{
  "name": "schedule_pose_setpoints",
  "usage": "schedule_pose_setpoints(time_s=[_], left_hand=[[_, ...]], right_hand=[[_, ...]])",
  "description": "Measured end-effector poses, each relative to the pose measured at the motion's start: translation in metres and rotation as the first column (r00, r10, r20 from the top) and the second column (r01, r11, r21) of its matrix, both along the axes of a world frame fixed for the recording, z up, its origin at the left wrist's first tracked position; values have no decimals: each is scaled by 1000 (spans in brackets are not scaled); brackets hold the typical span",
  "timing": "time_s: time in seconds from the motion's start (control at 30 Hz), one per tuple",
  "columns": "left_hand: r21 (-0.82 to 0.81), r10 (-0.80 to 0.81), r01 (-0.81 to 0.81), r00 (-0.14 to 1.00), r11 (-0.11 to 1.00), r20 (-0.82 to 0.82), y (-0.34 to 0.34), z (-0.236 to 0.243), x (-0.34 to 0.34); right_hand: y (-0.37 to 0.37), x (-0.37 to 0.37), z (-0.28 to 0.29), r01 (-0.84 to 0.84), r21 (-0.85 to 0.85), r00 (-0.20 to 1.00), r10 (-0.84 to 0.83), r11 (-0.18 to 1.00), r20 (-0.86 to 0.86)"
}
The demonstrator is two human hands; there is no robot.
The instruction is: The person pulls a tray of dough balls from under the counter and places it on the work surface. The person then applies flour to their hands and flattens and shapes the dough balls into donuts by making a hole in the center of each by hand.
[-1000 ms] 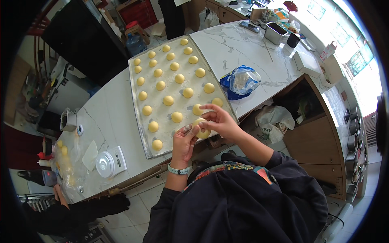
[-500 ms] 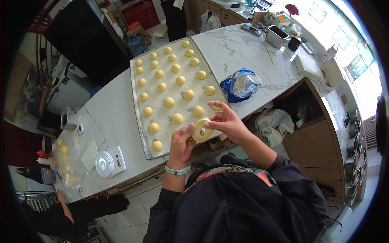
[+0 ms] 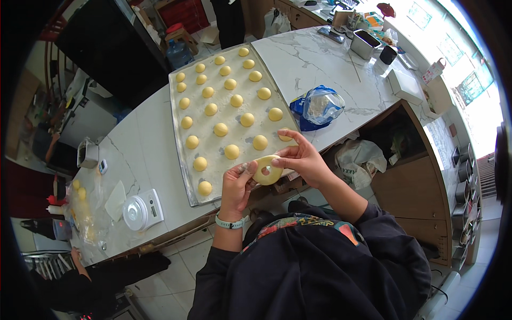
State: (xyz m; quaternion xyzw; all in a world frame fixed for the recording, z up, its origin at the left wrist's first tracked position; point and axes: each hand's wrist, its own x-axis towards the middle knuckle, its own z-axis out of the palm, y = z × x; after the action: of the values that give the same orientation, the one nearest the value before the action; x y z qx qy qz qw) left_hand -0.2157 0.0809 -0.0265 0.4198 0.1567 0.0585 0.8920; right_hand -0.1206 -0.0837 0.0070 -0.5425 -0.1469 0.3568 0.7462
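And here's a loose, long-sleeved black top, roomy through the body, its cloth falling in deep, soft folds! What a splash across the front: a multicoloured print, red, teal and yellow packed together, with an orange-red patch over toward the right. The sleeves, plain black and wide, stop partway down the forearms. Now a pale mint wristband, slim and smooth. And whitish smudges on the left hand!
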Motion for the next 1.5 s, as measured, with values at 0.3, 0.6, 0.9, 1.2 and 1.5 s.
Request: schedule_pose_setpoints(time_s=[0.3, 0.6, 0.9, 1.2, 1.5], left_hand=[[-11, -31, 31, 999, 999, 20, -3, -3, 0], [-34, -119, 120, 993, 992, 4, 2, -1, 2], [7, -167, 167, 985, 986, -36, 2, 1, 4], [-34, -194, 193, 980, 981, -35, 2, 1, 7], [137, -136, 150, 986, 979, -100, -2, -4, 10]], right_hand=[[0, 0, 3, 8, 14, 1000, -8, 1000, 3], [1, 2, 4, -7, -17, 999, 8, 1000, 31], [1, 1, 4, -1, 3, 1000, 1, 1000, 8], [2, 1, 0, -47, 2, 999, 47, 999, -11], [3, 12, -25, -154, -99, 973, 168, 983, 158]])
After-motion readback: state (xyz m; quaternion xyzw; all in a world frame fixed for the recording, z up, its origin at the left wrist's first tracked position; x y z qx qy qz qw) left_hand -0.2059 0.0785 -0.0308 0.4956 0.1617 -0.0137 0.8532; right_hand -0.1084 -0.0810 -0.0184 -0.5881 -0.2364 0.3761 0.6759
